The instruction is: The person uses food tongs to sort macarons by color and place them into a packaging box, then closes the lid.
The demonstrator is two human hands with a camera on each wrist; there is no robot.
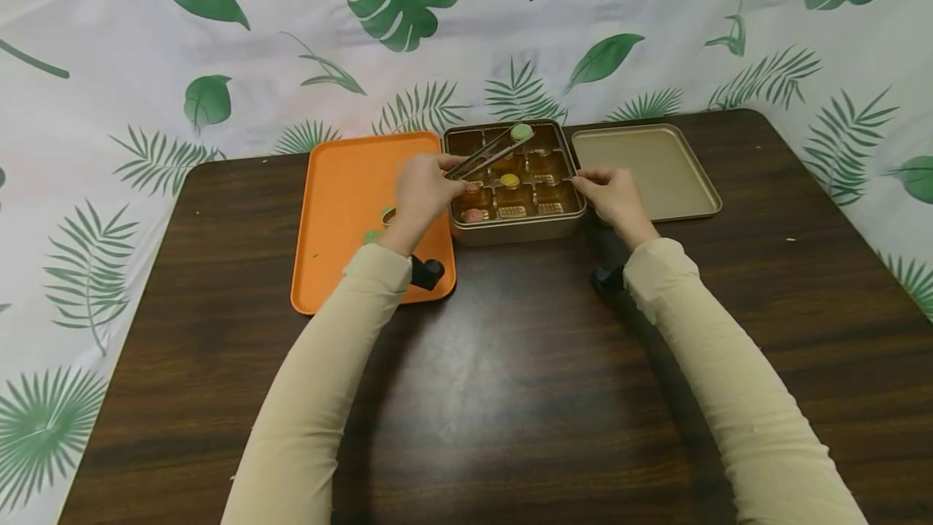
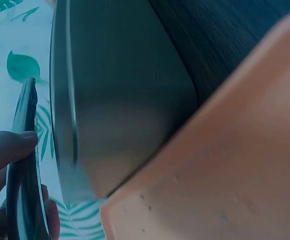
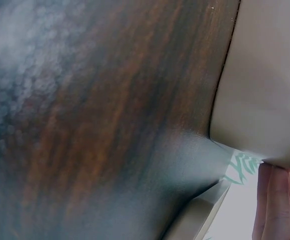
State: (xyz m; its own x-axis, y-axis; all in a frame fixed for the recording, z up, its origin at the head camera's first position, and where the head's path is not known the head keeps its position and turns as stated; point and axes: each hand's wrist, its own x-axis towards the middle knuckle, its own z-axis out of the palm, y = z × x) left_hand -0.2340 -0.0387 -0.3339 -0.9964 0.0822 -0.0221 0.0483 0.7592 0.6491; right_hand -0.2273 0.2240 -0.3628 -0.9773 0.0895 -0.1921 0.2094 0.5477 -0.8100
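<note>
My left hand (image 1: 423, 191) grips a pair of metal tongs (image 1: 481, 159), also visible in the left wrist view. Between the tong tips, over the far part of the divided tin (image 1: 517, 231), is a green macaron (image 1: 521, 132). At the tin's right rim, my right hand (image 1: 611, 194) pinches the edge with thumb and fingers; its fingertips show against the tin in the right wrist view. A yellow macaron (image 1: 509, 181) sits in the middle of the gold insert. Two pink macarons, one nearer (image 1: 474, 215) and one farther (image 1: 472, 187), lie in the left compartments.
An orange tray (image 1: 342, 193) stands left of the tin, with a green macaron (image 1: 372, 236) and other pieces partly hidden by my left wrist. To the right lies a flat gold lid (image 1: 649, 168). Behind the dark table (image 1: 503, 395) hangs a leaf-print cloth (image 1: 291, 47).
</note>
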